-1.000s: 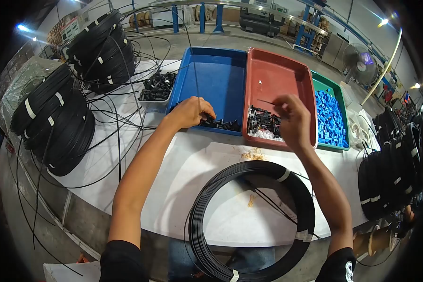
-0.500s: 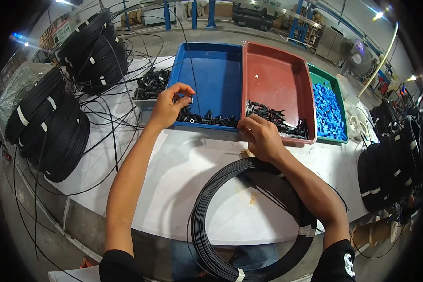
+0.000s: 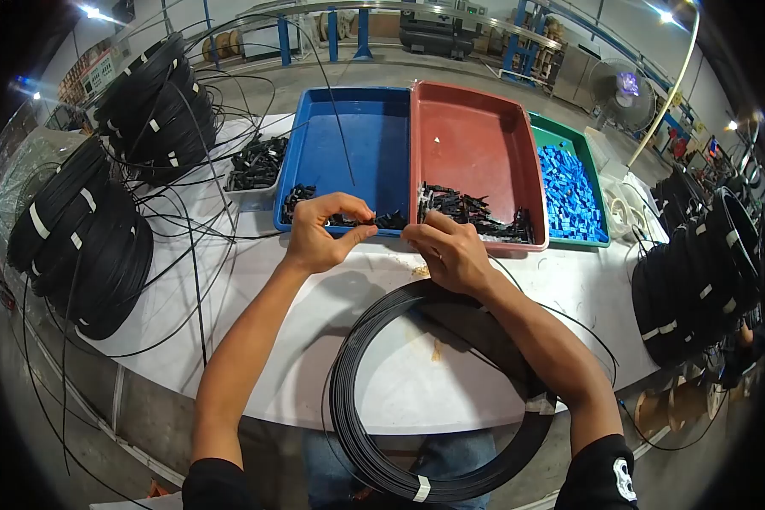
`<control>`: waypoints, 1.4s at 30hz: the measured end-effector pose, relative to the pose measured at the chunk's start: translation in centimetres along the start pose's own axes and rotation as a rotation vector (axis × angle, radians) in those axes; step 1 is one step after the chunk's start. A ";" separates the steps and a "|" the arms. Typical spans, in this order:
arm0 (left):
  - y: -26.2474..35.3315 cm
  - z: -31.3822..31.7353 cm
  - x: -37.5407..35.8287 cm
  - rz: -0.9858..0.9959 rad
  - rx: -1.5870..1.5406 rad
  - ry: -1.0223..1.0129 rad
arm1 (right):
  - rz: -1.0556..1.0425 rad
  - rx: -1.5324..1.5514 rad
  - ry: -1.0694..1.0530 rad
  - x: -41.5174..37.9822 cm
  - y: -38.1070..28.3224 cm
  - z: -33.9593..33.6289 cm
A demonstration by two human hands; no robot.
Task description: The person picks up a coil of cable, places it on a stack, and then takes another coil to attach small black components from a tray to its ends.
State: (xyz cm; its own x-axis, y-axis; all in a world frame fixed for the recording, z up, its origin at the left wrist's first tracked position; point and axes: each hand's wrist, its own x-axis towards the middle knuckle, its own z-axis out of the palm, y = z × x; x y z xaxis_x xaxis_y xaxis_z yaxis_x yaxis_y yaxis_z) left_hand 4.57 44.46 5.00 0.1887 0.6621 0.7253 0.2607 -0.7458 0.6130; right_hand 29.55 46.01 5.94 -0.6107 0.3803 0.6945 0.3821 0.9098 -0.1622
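Observation:
My left hand [image 3: 330, 234] pinches a small black part [image 3: 371, 221] between thumb and forefinger, over the front rim of the blue tray [image 3: 353, 127]. Close by on the right, my right hand [image 3: 452, 253] is closed on a thin black cable [image 3: 561, 308] that runs out behind it; the pinched end is hidden by the fingers. Below my hands a coil of black cable [image 3: 346, 382], bound with white tape, rests on the white table [image 3: 293, 374] and overhangs its front edge. Small black parts lie along the front of the blue tray.
The red tray [image 3: 476, 127] holds black pieces, the green tray [image 3: 599, 170] blue ones. A small bin of black parts [image 3: 257, 161] stands left of the trays. Stacked cable coils [image 3: 102, 255] fill the left side, more coils [image 3: 697, 280] the right. Loose cables cross the table's left part.
My left hand has moved right and down from the blue tray, carrying a small black part. Both hands are now nearer each other. The view has shifted slightly.

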 end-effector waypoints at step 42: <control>1.0 0.2 -1.1 0.046 0.102 -0.031 | -0.002 0.074 0.081 -0.3 -1.1 0.1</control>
State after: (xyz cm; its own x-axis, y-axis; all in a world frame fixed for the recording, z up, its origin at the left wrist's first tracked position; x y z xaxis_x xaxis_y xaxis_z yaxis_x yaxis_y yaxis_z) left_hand 4.86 42.99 4.76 0.2312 0.6303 0.7411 0.3457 -0.7653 0.5430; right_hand 29.28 44.92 5.83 -0.5522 0.3663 0.7489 0.3269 0.9215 -0.2097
